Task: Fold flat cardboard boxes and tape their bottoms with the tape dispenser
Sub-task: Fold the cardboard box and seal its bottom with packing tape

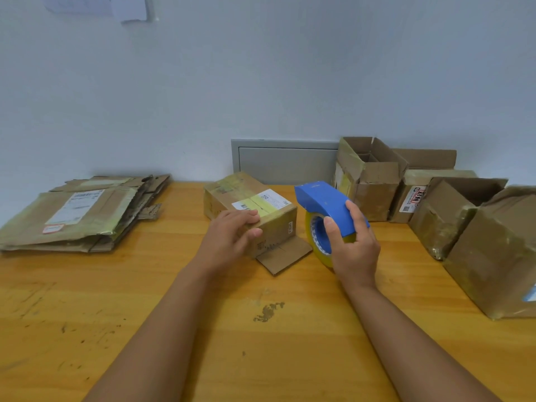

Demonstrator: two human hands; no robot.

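On the counter [203, 300] sits a folded box [249, 210], bottom up. The left hand [229, 236] lies flat on its near edge with a loose grip, likely to stop it sliding. The right hand [352, 245] grasps the blue tape dispenser [322, 204] just beside it, ready to tape.

Little can truly be read. The taped brown cardboard box [249, 211] at the table's middle carries a white shipping label [269, 200] with a barcode and a square code, its print too small to make out. To its right, a small brown carton against the wall [412, 198] bears a white sticker [413, 198] with bold black characters ringed in red, and a square code below. Far left of the middle box, the stack of flattened brown cartons [78, 216] shows a white printed label [75, 206] and a small red-bordered tag [53, 228], both illegible.
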